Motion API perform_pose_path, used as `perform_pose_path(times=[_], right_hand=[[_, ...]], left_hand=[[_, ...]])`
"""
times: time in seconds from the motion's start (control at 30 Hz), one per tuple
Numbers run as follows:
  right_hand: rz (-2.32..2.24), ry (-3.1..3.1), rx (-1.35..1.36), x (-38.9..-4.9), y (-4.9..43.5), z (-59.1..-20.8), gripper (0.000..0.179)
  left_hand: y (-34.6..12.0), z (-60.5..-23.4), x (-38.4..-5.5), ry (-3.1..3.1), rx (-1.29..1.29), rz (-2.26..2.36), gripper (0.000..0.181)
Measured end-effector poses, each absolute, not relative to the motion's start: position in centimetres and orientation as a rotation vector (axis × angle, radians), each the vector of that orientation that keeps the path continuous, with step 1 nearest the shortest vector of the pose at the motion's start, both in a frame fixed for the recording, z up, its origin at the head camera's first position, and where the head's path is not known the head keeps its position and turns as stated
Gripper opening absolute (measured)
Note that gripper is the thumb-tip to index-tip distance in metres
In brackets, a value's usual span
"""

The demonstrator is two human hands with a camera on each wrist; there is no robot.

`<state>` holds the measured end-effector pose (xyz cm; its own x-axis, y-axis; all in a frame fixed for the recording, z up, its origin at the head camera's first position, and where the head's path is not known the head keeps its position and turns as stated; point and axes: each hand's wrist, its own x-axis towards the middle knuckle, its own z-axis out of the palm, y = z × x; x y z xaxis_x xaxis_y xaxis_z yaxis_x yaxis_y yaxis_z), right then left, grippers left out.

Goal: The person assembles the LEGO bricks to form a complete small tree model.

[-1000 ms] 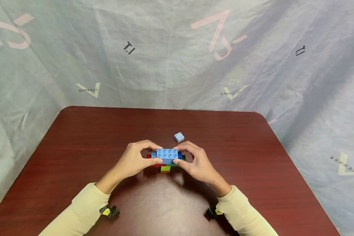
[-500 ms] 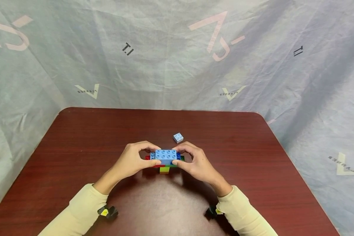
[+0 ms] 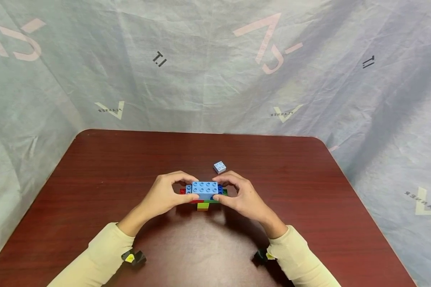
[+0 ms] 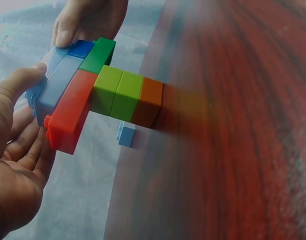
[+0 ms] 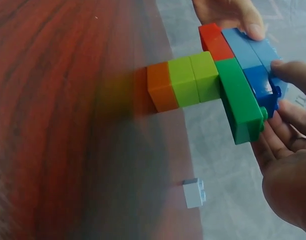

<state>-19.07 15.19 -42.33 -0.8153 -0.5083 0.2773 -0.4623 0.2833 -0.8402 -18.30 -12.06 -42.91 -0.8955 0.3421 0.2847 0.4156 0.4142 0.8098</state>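
In the head view, my left hand [image 3: 165,195] and right hand [image 3: 242,196] pinch opposite ends of a light blue toy building brick [image 3: 205,189], thumbs in front and fingers behind. This brick tops a tower. Beneath it lie another light blue brick [image 4: 63,80] and a dark blue brick [image 5: 259,82], side by side. Lower down, a red brick [image 4: 70,115] and a green brick [image 5: 240,102] form a layer that sticks out past both sides. Two lime green bricks [image 4: 118,92] and an orange brick [image 4: 149,102] make the narrow stem, standing on the table.
A small pale blue brick [image 3: 220,167] lies on the dark red wooden table [image 3: 129,159], just behind the tower. Past the table's far edge hangs a grey printed cloth [image 3: 186,87]. Black wrist devices [image 3: 133,258] sit under the sleeves.
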Motion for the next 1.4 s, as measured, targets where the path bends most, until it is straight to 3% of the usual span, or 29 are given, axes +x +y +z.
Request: perform_pose_path(times=[0.2,0.43,0.93,1.4], right_hand=[[-1.675,2.398,-1.013,-20.3,16.2,-41.5,0.036],[-1.745,2.421,-0.918,-23.5,17.4,-41.2,0.03],[-1.535,2.463,-0.711,-30.8,17.8,-44.6,0.035],[-1.39,2.413,-0.621,-32.0,17.5,-46.7,0.041]], left_hand=[[-11.9,-42.9,-18.1,-2.576,-0.685,-1.525,0.035],[-11.9,-42.8,-18.2,-2.577,-0.67,-1.541,0.035],[-11.8,-42.7,-17.9,-2.58,-0.655,-1.523,0.035],[-11.9,-43.0,-18.0,-2.581,-0.661,-1.551,0.035]])
